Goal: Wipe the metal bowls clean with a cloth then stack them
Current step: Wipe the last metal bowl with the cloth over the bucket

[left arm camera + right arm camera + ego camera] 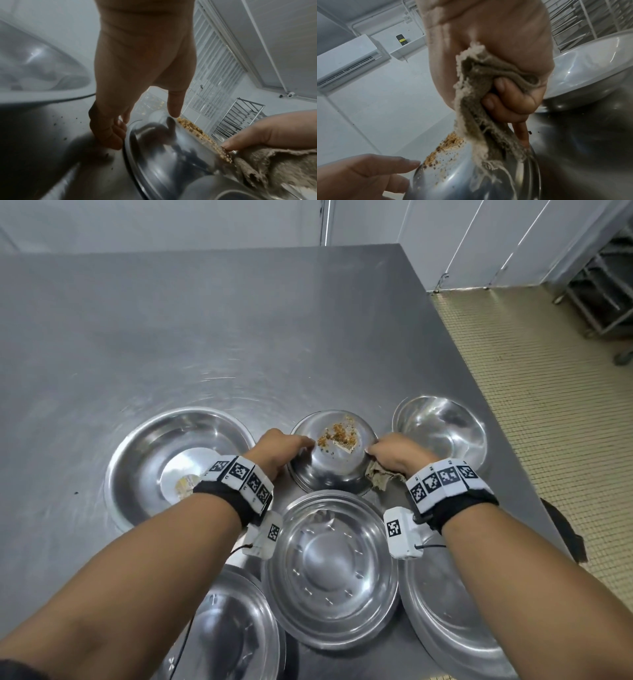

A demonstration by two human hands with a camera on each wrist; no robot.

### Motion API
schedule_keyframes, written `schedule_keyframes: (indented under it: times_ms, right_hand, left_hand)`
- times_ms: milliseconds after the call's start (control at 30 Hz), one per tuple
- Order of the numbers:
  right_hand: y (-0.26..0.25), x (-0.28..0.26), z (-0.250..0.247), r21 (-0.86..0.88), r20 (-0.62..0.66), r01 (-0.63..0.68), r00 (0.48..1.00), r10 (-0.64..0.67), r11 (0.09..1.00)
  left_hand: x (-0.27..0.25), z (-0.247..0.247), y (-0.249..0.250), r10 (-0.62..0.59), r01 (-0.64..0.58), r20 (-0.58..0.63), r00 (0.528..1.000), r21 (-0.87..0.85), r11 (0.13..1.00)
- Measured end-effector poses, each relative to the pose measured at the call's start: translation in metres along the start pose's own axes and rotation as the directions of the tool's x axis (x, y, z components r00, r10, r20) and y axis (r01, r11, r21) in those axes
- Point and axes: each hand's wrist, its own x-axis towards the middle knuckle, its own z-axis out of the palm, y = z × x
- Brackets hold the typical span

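Observation:
A small metal bowl (334, 470) (171, 155) (453, 175) lies upside down on the steel table (239, 337), with brown crumbs (337, 434) on its base. My left hand (301, 448) (130, 108) holds its left side, thumb on the dome and fingers curled at the rim. My right hand (380, 451) (510, 102) grips a frayed grey-brown cloth (380, 477) (474, 94) (274, 169) and touches the bowl's right side. A large bowl (178, 460) at the left has yellowish residue in its bottom.
A shiny bowl (442, 429) stands at the right near the table edge. Three more bowls sit close to me: centre (329, 570), left (233, 628), right (452, 611). Beyond the right table edge are tiled floor and a metal rack (603, 302).

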Motion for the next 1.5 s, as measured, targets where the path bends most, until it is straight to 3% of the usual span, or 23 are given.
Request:
schedule_keyframes:
  times_ms: [300,633,833,1033,1133,1300,1500]
  right_hand:
    - [-0.013,0.007,-0.005,0.084,0.009,0.061,0.998,-0.062,0.995]
    - [-0.023,-0.025,-0.026,0.362,-0.114,0.12,0.99,-0.084,0.924]
    - [-0.022,-0.056,-0.042,0.465,-0.286,0.194,0.956,-0.061,0.864]
    - [0.001,-0.098,-0.041,0.569,-0.429,0.239,0.903,0.035,0.787]
    - [0.024,-0.126,-0.036,0.618,-0.515,0.267,0.848,0.124,0.739]
    - [0.071,-0.181,-0.026,0.753,-0.528,0.284,0.8,0.287,0.594]
    - [0.144,-0.252,-0.015,0.683,-0.637,0.342,0.712,0.295,0.646]
  left_hand:
    - [0.001,0.011,0.003,-0.027,0.008,-0.036,0.999,-0.436,0.9]
    - [-0.006,-0.002,0.019,0.043,-0.087,-0.088,0.995,-0.584,0.807]
    - [-0.039,-0.016,0.035,0.126,-0.153,-0.086,0.988,-0.576,0.803]
    - [-0.077,-0.005,0.038,0.232,-0.191,0.002,0.973,-0.562,0.805]
    - [-0.095,0.011,0.037,0.264,-0.19,0.052,0.963,-0.561,0.806]
    - [-0.134,0.048,0.028,0.309,-0.186,0.159,0.938,-0.523,0.832]
    - [-0.19,0.111,0.008,0.354,-0.21,0.247,0.902,-0.464,0.861]
